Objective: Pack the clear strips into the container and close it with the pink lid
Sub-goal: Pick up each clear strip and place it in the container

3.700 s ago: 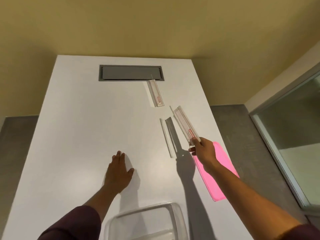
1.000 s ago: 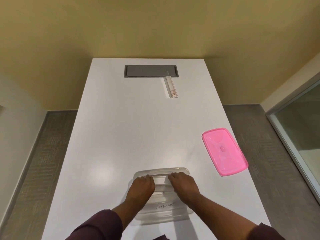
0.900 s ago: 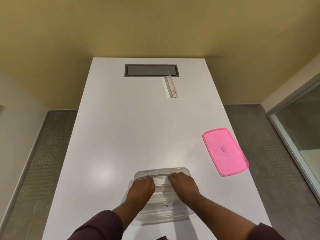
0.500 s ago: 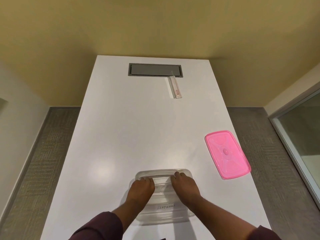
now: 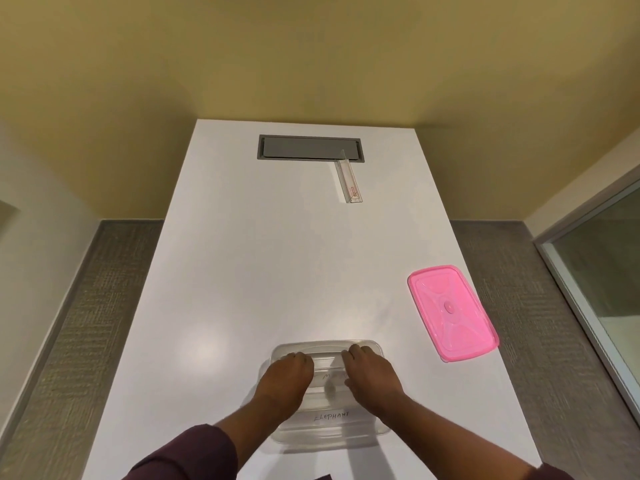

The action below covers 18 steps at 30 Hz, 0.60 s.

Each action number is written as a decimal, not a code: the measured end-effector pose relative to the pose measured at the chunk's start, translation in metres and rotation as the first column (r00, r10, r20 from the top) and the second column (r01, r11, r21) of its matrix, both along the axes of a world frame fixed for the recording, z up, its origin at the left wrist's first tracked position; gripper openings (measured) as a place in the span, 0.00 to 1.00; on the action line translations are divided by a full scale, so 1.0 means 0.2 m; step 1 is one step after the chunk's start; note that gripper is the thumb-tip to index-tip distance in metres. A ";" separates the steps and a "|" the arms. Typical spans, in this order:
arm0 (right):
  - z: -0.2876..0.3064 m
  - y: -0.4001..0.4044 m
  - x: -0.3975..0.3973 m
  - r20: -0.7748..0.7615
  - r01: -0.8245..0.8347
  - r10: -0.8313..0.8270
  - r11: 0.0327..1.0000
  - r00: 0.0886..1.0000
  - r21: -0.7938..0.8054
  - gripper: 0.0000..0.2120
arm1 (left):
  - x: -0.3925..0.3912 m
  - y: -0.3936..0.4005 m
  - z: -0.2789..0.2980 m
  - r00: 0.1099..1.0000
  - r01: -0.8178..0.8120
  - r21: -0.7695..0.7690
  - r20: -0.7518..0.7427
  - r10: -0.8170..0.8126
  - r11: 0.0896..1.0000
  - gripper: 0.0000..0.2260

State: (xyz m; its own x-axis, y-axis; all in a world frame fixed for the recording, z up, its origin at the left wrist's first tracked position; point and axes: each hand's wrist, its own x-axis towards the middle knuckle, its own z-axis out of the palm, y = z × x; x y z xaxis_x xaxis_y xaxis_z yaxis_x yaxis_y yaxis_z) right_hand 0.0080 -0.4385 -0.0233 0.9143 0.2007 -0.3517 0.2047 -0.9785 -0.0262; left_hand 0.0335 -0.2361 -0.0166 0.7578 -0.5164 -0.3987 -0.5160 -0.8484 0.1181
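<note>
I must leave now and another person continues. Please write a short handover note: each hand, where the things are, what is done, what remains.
Left hand and right hand: both inside the open container at the near table edge, pressing on clear strips; whether either has a grip on one cannot be seen.
One clear strip lies at the far end, beside the grey hatch.
Pink lid lies right of the container, overhanging the table's right edge.
Done: some strips are in.
Left: fetch the far strip, pack it, press the lid on.

A long white rectangular surface (image 5: 277, 265) runs toward a yellow wall (image 5: 311, 57), with a grey recessed rectangular hatch (image 5: 304, 147) at its far end. Grey carpet floor (image 5: 104, 289) flanks it.
</note>
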 end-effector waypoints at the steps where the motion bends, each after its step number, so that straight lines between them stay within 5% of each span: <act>1: 0.02 0.00 0.00 0.017 0.024 -0.025 0.998 1.000 0.056 0.13 | 0.00 0.00 0.02 1.000 -0.007 -0.056 0.010 0.007 0.998 0.13; 8: 0.24 -0.07 0.07 0.238 0.104 -0.235 0.882 0.942 0.460 0.09 | 0.13 -0.01 0.19 0.976 -0.076 -0.570 0.126 0.178 0.818 0.12; 18: 0.28 -0.22 0.55 0.049 0.364 -0.479 0.724 0.876 0.586 0.06 | 0.53 0.08 0.07 0.917 -0.214 -0.554 0.169 0.361 0.804 0.07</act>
State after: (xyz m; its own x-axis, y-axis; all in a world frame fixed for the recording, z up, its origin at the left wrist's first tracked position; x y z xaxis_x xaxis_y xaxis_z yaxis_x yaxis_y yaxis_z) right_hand 0.1186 -0.4820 0.0336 0.9854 -0.1185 -0.1226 -0.1682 -0.7938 -0.5844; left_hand 0.1398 -0.2204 -0.0029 0.9397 -0.3302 0.0891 -0.3310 -0.8129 0.4792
